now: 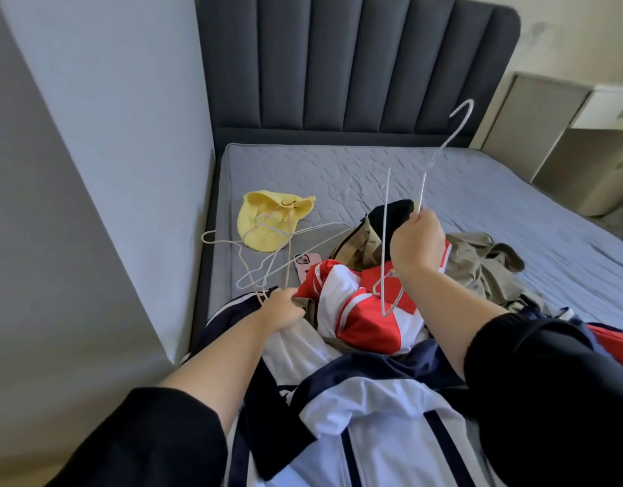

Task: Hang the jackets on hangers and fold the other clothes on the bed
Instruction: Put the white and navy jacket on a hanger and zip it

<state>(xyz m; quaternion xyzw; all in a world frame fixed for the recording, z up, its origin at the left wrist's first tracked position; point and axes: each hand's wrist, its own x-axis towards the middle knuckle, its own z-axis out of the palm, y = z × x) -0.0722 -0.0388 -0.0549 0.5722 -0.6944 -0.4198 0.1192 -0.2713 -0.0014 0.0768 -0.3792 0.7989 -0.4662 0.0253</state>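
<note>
Right hand [417,242] is up in the air over the clothes, and its fingers are curled tight around a white wire hanger [386,240]. The hanger's hook points up toward the dark headboard [355,65]. Left hand [281,307] is low, down by the clothes, and it grips one end of a bunch of other hangers [296,256]. The wires are tangled, so there may be three of them, but it is hard to count. They lie across the bed [514,205] and reach over a yellow cloth [264,219]. A pink phone [304,263] lies just beside them.

A red and white jacket [359,311] sits in a heap between the two hands. A navy and white jacket [373,416] is spread out closest to the person. Behind the right hand lie a tan piece of clothing [478,261] and a black one [390,214], all crumpled together.
</note>
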